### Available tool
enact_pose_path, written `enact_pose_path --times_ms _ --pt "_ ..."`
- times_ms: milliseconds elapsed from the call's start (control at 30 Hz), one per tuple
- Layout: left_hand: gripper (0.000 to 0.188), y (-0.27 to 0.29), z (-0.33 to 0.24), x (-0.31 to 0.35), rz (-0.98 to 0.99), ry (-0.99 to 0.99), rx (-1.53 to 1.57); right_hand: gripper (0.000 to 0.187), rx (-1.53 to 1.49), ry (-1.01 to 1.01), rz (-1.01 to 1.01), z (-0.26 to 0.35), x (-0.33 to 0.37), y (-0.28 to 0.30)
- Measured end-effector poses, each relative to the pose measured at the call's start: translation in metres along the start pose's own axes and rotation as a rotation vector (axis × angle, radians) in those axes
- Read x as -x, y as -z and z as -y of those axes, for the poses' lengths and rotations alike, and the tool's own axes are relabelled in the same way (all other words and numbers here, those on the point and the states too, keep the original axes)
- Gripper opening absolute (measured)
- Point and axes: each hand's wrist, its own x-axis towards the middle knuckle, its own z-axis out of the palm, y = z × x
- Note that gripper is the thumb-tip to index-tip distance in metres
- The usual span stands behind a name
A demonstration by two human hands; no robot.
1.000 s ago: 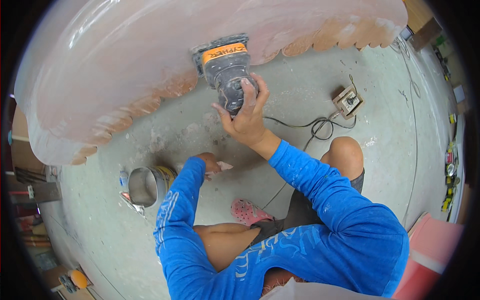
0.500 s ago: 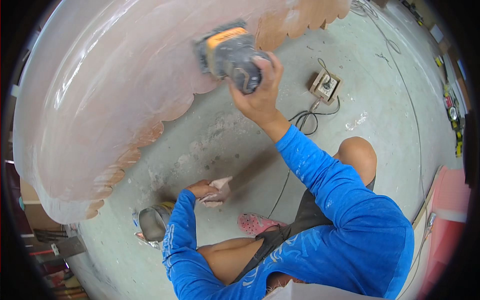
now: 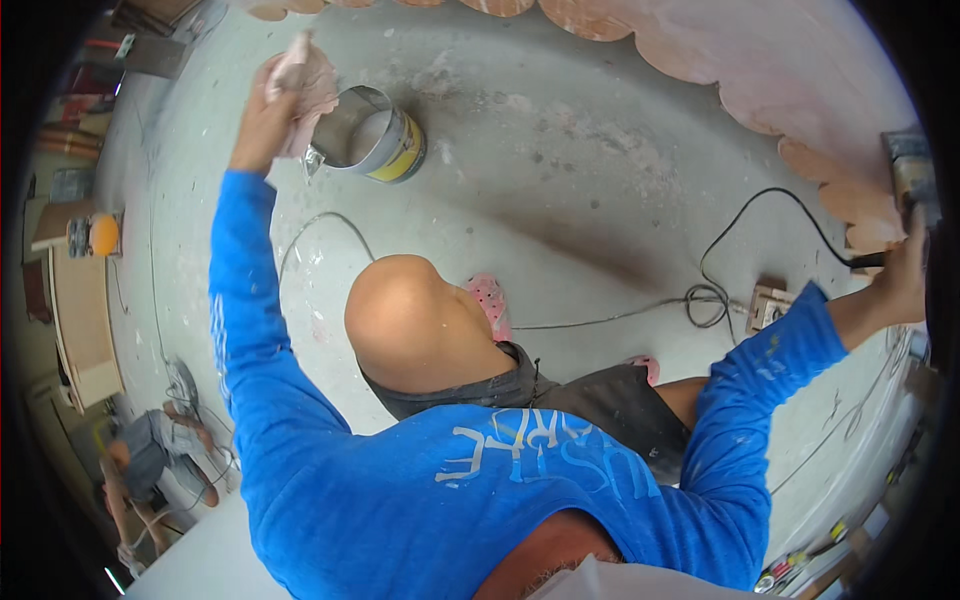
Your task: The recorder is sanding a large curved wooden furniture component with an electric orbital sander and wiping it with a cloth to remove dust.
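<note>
My left hand is raised at the upper left and is closed on a crumpled pinkish rag. Just right of it a metal bucket with a yellow band lies tilted on the concrete floor. My right hand reaches to the far right edge and grips a grey power sander held against the large pinkish scalloped panel. A black cord runs from the sander to a small wooden outlet box. My bent knee fills the middle.
Pink sandals are on my feet on the dusty concrete floor. Another person crouches at the lower left beside wooden boards. An orange round tool sits at the left. Small items line the floor at the lower right.
The view has swung: the panel now sits at the upper right. My left hand rose from the floor with the rag. My right hand and sander moved to the far right.
</note>
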Motion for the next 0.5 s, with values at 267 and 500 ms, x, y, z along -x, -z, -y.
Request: enact_pose_path --times_ms 267,500 --pt "0.047 -0.113 0.166 -0.041 0.314 -0.326 -0.963 0.098 0.132 -0.205 -0.126 -0.002 0.129 -0.018" --pt "0.049 -0.215 0.125 -0.121 0.558 -0.652 -0.77 0.083 0.256 -0.081 -0.133 0.028 -0.027 0.042"
